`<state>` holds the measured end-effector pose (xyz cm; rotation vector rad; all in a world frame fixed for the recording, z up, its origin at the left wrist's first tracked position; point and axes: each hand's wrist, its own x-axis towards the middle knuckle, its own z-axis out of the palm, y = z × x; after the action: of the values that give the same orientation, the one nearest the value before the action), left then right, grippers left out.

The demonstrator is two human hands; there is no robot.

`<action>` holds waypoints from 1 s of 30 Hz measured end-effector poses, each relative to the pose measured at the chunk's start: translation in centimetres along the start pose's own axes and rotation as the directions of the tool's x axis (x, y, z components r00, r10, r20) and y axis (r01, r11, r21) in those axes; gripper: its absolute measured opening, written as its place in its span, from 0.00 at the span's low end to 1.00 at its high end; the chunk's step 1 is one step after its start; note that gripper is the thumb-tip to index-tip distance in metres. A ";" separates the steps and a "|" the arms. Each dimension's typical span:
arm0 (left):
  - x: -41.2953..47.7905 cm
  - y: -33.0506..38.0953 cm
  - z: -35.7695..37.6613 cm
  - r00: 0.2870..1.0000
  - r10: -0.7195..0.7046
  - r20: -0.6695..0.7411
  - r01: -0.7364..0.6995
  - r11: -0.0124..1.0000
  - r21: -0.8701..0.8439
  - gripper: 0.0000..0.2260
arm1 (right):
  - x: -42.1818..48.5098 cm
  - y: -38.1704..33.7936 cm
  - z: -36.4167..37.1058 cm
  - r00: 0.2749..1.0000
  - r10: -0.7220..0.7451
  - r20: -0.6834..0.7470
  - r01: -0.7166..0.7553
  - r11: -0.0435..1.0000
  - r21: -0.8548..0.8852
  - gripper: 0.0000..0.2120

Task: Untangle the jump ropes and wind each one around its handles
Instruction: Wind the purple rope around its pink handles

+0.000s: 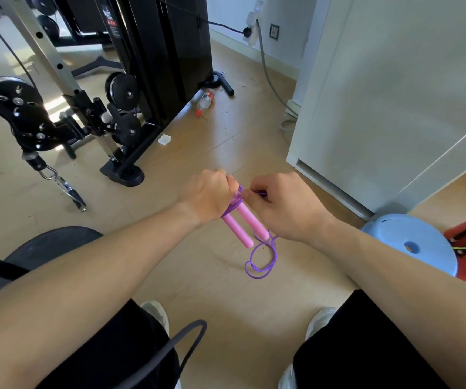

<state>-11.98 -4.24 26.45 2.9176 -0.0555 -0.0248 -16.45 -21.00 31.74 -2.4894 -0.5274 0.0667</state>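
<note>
Jump rope (236, 205): held above floor (212, 153), purple cord (260, 261) wound around two pink handles (245, 221), loose loops hanging.
Right hand (285, 209): fingers (251, 195) pinching cord.
Left hand (206, 197): fingers curled around handles.
Machine sticker (111, 21): unreadable.

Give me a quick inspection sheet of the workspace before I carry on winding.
Surface: wooden floor.
Job's things: two pink handles side by side, purple rope wound round their upper ends, loose loops hanging below.
Clutter: bottle lying on floor, white scrap nearby.
Grippers: left hand grips the handles; right hand pinches the rope at the wraps.
Cables: grey cable and black cord run from wall sockets.
Surroundings: gym machine, white cabinet, blue stool.
</note>
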 end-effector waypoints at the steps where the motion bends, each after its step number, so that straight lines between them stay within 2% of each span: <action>1: 0.1 0.0 0.1 1.000 0.019 0.016 -0.018 1.000 -0.017 0.12 | 0.1 0.2 -0.1 1.000 -0.006 -0.024 0.006 1.000 0.004 0.21; 4: 0.1 -0.3 0.7 0.989 0.148 0.027 -0.140 0.968 -0.207 0.17 | 0.7 1.6 -1.0 0.984 0.029 -0.176 -0.029 1.000 0.006 0.17; 6: -0.5 -0.2 1.0 0.967 0.252 -0.025 -0.243 0.897 -0.370 0.15 | 1.2 3.1 -1.8 0.963 0.068 -0.261 -0.070 0.998 0.002 0.15; 9: -1.5 0.7 0.1 0.944 0.315 -0.103 -0.321 0.790 -0.522 0.16 | 1.7 4.9 -2.5 0.946 0.118 -0.302 -0.124 0.992 0.000 0.14; 12: -2.3 1.4 -1.2 0.926 0.341 -0.160 -0.366 0.716 -0.595 0.15 | 2.1 5.9 -2.3 0.952 0.142 -0.271 -0.149 0.989 -0.008 0.15; 17: -2.0 1.6 -1.8 0.961 0.166 -0.222 -0.277 0.609 -0.743 0.17 | 2.1 6.8 -1.6 0.979 0.180 -0.096 -0.168 0.978 0.125 0.20; 20: -1.5 2.0 -2.4 0.977 -0.058 -0.206 -0.139 0.562 -0.815 0.16 | 1.8 7.0 -0.8 0.973 0.226 0.044 -0.229 0.934 0.275 0.19; 22: -0.8 2.1 -2.8 0.964 -0.199 -0.177 -0.043 0.540 -0.841 0.17 | 1.3 6.0 0.4 0.953 0.258 0.161 -0.294 0.916 0.272 0.16; 26: 0.8 1.5 -2.8 0.909 -0.376 -0.179 0.105 0.623 -0.775 0.17 | -0.1 2.3 3.0 0.946 0.181 0.270 -0.227 0.963 0.148 0.17; 30: 1.1 1.0 -2.1 0.900 -0.383 -0.207 0.201 0.788 -0.581 0.19 | -0.4 1.1 3.3 0.971 0.080 0.225 -0.080 0.997 -0.012 0.14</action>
<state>-10.85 -4.79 28.69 2.2854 0.4025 0.3241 -16.93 -20.18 28.37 -2.5200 -0.5186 0.3841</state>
